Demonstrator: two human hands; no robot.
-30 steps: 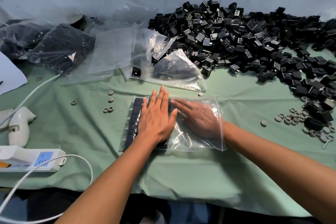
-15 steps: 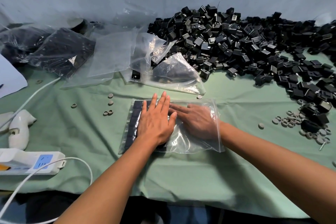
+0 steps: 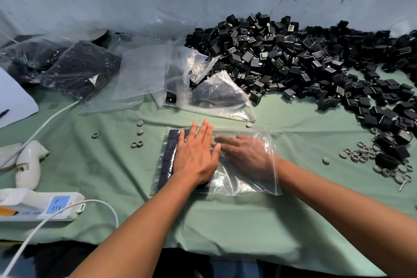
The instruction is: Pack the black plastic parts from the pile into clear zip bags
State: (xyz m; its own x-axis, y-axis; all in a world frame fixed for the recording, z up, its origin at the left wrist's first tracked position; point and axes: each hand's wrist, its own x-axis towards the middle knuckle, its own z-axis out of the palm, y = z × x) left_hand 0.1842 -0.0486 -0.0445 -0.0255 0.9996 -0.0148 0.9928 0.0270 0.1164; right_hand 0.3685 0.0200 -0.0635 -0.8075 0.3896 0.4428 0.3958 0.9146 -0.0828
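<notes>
A clear zip bag (image 3: 239, 184) lies flat on the green cloth in front of me, its mouth to the right. Rows of black plastic parts (image 3: 168, 153) fill its left end. My left hand (image 3: 196, 156) presses flat on top of the bag over those parts, fingers straight. My right hand (image 3: 247, 153) is inside the bag, seen through the plastic, its straight fingers against the parts beside my left thumb. The big pile of loose black parts (image 3: 304, 61) spreads across the back right of the cloth.
Filled bags (image 3: 76, 70) and empty clear bags (image 3: 142, 74) lie at the back left and centre. Small grey rings (image 3: 361, 153) are scattered right and left of the bag. A white power strip (image 3: 40, 206), its cable and a white tool (image 3: 28, 165) sit at the left.
Both hands stay on the bag almost where they were; my right hand's fingers have slid slightly left inside it. The camera has tilted a little.
</notes>
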